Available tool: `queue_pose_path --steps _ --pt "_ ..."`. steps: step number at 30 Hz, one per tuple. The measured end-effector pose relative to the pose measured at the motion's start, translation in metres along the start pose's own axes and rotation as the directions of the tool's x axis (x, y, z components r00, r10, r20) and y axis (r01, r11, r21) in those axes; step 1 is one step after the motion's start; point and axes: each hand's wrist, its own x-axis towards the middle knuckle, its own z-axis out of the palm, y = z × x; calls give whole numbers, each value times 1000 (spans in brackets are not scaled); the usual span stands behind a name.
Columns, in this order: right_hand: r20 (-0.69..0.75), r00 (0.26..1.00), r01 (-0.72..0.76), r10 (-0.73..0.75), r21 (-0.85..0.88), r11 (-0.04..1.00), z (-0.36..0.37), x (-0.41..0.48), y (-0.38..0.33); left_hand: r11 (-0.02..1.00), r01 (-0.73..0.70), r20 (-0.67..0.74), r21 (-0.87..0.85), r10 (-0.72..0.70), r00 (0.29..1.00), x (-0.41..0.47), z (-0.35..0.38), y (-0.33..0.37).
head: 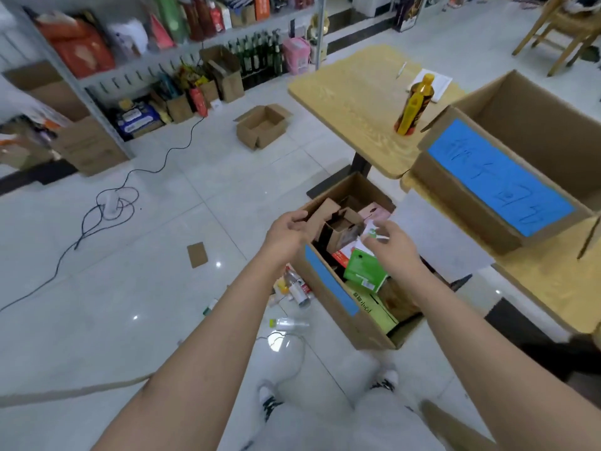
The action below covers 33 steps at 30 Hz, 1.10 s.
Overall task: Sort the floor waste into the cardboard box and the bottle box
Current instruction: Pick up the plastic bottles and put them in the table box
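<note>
Both hands are over the open cardboard box (328,288), the floor box with a blue strip on its side, directly beneath them. The left hand (287,227) has its fingers curled round a flap of a small brown carton (341,222), holding it at the box's mouth, apparently so it drops among the packaging inside. The right hand (390,245) is at the carton's other side with fingers bent by a white-and-green scrap (372,232); whether it grips that or merely steadies the carton cannot be told. Below the right hand a green carton (364,271) lies tilted inside the box. The bottle box (471,196), with its blue written label, sits up on the table (351,102) to the right of and beyond the hands, and a yellow bottle (413,105) stands just beside it. Floor waste remains: plastic bottles (297,289) lie just below the left wrist against the cardboard box, a clear bottle (289,323) is nearer the person, and a cardboard scrap (197,254) lies well to the left. The sorting looks partly done.
</note>
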Motion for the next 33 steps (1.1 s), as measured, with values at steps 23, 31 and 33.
queue_pose_path --steps 23,31,33 --pt "619 698 -41 359 -466 884 282 61 223 853 408 -300 -326 -503 811 -7 -24 -362" --pt "606 712 117 356 -602 790 415 142 358 730 441 -144 -522 -585 798 95 14 -541" --pt "585 737 158 338 -636 756 448 161 386 720 427 -176 -547 -597 782 127 6 -576"
